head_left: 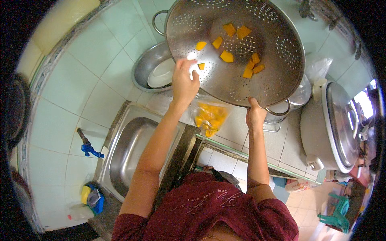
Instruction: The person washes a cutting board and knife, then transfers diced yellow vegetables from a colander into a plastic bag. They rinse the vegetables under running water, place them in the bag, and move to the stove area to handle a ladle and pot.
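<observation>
A large metal colander (271, 81) is tilted before me, with several orange pieces, which look like cut squash (226, 56), lying inside it. My right hand (257, 116) grips its near rim beside a loop handle. Over the left part of the colander is my left hand (186, 79), thumb and fingers apart near a small orange piece (201, 66); whether it touches the metal I cannot tell. Below the colander, a clear plastic bag (211, 117) of orange pieces rests on the tiled counter.
A steel sink (132, 150) is at the left, with a blue faucet (90, 149) on the wall. Behind my left hand stands a metal basin (143, 69) holding a white dish (161, 73). A white lidded electric cooker (316, 126) occupies the right side of the counter.
</observation>
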The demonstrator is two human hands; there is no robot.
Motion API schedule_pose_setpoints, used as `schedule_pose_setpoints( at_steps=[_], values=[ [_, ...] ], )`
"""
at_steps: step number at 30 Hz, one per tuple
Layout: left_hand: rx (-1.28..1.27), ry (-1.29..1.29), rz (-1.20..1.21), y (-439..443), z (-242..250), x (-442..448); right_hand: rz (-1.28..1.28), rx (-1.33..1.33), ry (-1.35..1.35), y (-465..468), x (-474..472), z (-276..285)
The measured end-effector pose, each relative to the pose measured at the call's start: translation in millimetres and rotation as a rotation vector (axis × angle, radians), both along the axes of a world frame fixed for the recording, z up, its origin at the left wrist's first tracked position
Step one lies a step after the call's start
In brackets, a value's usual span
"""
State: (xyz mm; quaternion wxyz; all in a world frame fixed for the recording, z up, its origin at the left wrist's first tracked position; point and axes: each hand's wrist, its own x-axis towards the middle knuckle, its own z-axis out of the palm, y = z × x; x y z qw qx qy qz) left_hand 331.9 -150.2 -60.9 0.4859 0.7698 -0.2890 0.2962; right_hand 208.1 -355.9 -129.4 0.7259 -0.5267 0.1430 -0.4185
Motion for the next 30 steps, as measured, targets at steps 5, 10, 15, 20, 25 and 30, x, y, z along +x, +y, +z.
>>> schedule_pose_setpoints(
  at_steps=[5, 10, 15, 20, 25, 30],
  values=[
    [0.149, -0.427, 0.088, -21.4, 32.6, 30.9, 0.023, -0.019, 0.033, 4.4, -1.8, 4.1],
    [0.242, -0.266, -0.110, -23.6, 2.5, 23.0, 0.066, -0.075, 0.125, -3.9, -3.8, 1.2],
    [0.200, -0.233, -0.263, -21.9, -27.1, 8.4, 0.018, -0.083, 0.105, -5.7, -4.4, 0.6],
    [0.239, -0.236, -0.333, -21.0, -43.5, -0.1, -0.002, -0.043, 0.084, -1.3, -3.5, 3.5],
    [0.099, -0.149, -0.335, -23.8, -59.1, -10.3, -0.014, -0.023, 0.020, 0.5, -3.3, 4.5],
    [0.079, 0.110, -0.273, -15.1, -81.3, -30.2, -0.024, -0.010, 0.049, -1.6, -1.0, -0.6]
  ],
)
